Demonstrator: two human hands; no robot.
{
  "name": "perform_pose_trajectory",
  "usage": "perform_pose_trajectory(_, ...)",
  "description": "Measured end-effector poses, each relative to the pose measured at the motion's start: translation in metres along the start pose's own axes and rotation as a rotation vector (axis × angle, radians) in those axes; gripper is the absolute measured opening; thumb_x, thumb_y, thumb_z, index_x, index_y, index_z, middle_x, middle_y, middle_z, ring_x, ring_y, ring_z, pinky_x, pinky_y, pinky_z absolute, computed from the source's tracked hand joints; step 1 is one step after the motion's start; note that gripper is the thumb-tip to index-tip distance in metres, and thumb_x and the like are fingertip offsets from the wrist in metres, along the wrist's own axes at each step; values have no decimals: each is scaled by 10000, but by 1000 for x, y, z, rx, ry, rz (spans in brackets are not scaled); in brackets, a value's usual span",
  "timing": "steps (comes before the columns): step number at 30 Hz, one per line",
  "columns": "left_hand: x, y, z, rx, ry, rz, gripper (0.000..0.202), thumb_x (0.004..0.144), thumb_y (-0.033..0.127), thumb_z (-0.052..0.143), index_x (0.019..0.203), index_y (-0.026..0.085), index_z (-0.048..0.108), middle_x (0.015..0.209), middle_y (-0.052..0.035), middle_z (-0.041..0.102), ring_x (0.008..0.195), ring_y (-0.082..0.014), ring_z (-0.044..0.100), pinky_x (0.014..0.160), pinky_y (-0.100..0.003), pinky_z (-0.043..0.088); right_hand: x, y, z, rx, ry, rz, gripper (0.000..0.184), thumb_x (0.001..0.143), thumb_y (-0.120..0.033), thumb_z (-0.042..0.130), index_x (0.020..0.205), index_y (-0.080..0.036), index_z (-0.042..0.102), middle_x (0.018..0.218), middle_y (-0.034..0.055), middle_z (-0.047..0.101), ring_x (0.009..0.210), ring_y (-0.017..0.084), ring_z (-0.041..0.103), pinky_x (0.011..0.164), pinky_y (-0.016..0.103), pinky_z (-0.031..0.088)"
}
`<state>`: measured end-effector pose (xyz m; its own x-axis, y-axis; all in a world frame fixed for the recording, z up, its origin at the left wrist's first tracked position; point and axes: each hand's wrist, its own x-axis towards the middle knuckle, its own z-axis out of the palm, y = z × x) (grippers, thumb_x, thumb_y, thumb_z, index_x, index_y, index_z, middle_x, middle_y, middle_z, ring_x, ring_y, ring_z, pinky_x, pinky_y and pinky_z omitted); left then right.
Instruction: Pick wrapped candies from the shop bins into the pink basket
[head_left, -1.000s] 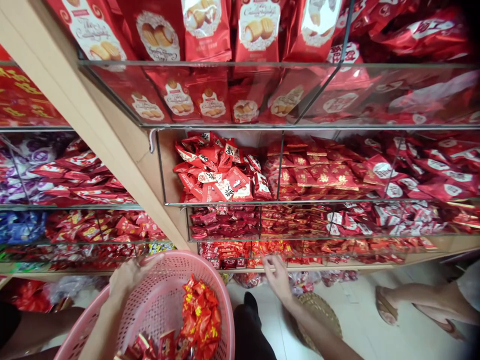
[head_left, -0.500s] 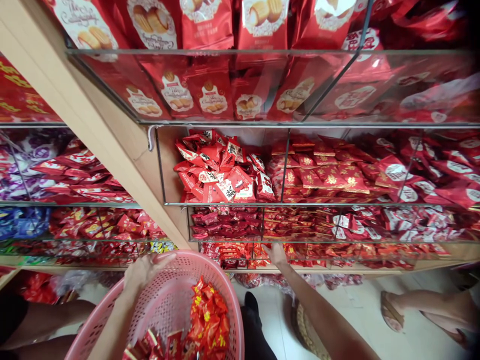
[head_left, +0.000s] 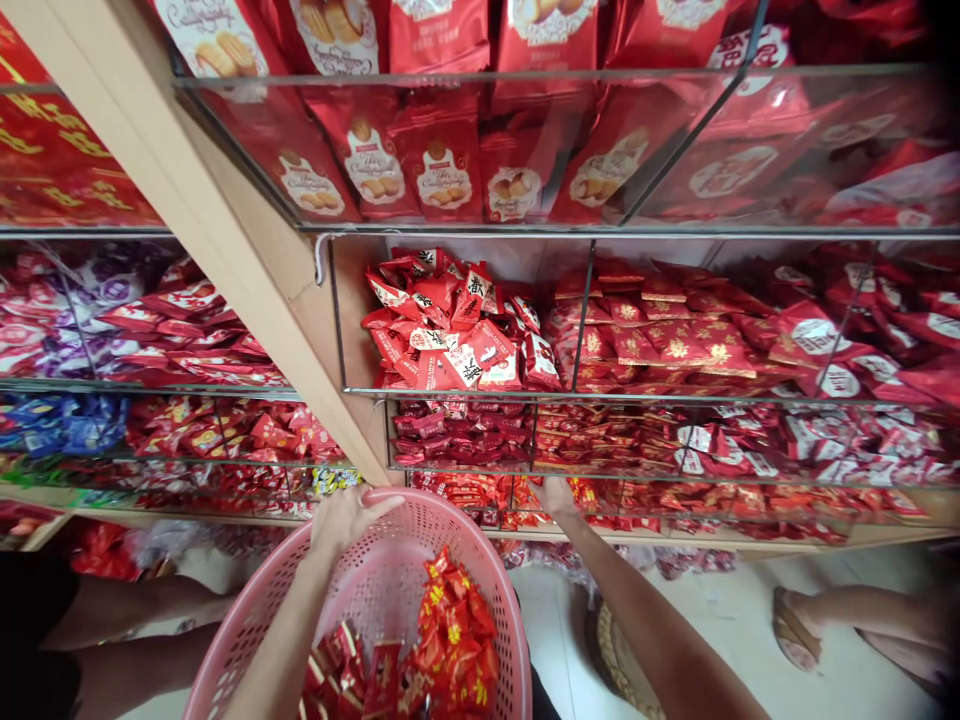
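Note:
My left hand [head_left: 343, 518] is closed over the far left rim of a pink plastic basket [head_left: 259, 610] with perforated sides. Inside it, shiny red-and-yellow wrapped candies [head_left: 456, 630] lie to the right, and dark red packets with cream edges [head_left: 341, 665] lie nearer me. My right hand [head_left: 556, 496] reaches into the lowest shelf compartment, at orange-red wrapped candies [head_left: 523, 498]. Its fingers are mostly hidden by the shelf and packets, so I cannot make out what they hold.
Glass-fronted shelves above hold loose red-and-white packets [head_left: 450, 345], gold-printed red packets [head_left: 679, 340] and large red cookie bags [head_left: 442, 180]. A slanting wooden upright [head_left: 225, 250] divides the shelving. Another person's sandalled foot [head_left: 796, 630] stands right; bare legs [head_left: 142, 630] show left. A woven basket [head_left: 611, 660] sits on the floor.
The pink basket and my left hand have shifted right, closer to the shelf upright. My right hand stays at the same low compartment. The whole view has tilted slightly.

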<state>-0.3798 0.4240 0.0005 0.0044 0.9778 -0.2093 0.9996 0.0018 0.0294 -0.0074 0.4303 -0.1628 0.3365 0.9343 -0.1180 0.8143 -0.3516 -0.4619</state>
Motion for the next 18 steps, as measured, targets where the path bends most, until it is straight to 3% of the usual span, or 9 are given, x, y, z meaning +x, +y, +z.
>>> perform_pose_trajectory(6,-4,8,10,-29,-3,6,596,697,717,362,922,250,655,834,-105,695,840,-290,633,691,-335,427,-14,10,-5,67,28,-7,343,785,-434,505,633,-137,584,550,44,553,516,139,486,486,249,323)
perform_pose_trajectory(10,-8,26,14,-69,-12,12,618,696,731,334,904,243,650,817,-101,693,841,-289,633,699,-338,425,-35,28,-17,179,67,-56,387,788,-458,480,943,-117,579,645,26,580,570,147,525,526,244,387)
perform_pose_trajectory(13,-10,47,14,-75,-8,10,619,713,721,311,838,213,642,818,-121,690,837,-298,634,686,-339,423,-59,39,-37,354,95,-156,485,775,-472,503,1117,-130,492,730,22,590,630,162,548,586,269,444)
perform_pose_trajectory(18,-3,82,12,-95,-38,21,640,714,730,301,839,202,641,816,-132,692,845,-298,634,698,-339,422,-102,34,-88,392,112,-273,417,798,-431,518,1133,-184,493,881,48,597,731,169,561,664,294,484)
